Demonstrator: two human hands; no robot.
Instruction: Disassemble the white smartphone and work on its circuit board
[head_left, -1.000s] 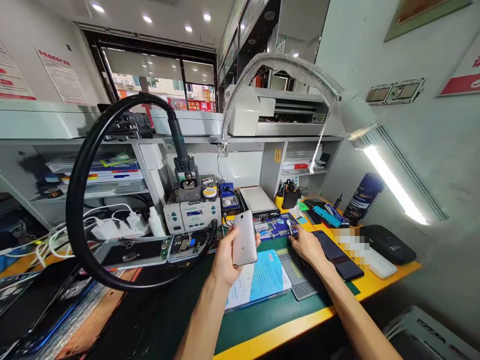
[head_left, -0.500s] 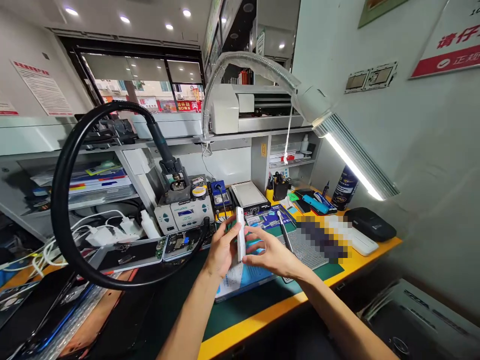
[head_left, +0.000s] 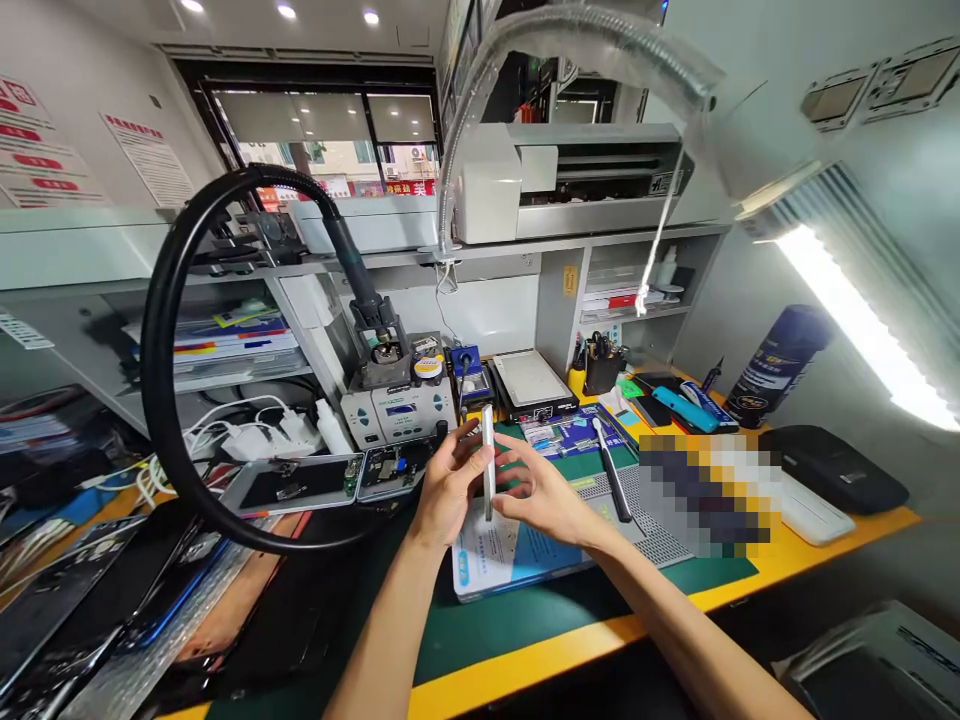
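A slim phone [head_left: 489, 465] with a pale, metallic-looking edge stands upright, turned nearly edge-on to me. My left hand [head_left: 448, 490] grips it from the left, thumb on the near side and fingers behind. From the right, the curved thumb and fingers of my right hand [head_left: 541, 495] meet the phone at its side. Both faces of the phone are mostly out of sight. Under my hands lies a blue and white flat box [head_left: 480, 570] on the green mat [head_left: 450, 640].
A black hose [head_left: 161, 400] loops up at the left by a rework station [head_left: 401, 415]. Opened phones [head_left: 300, 485] lie beside it. A bright lamp [head_left: 862, 300] hangs at the right above a spray can [head_left: 780, 365]. A black-handled brush [head_left: 615, 480] rests on a perforated grey pad [head_left: 660, 530].
The view has shifted, so the lamp appears larger and farther right. The phone is turned more edge-on, showing a narrower side. Both hands stay at it.
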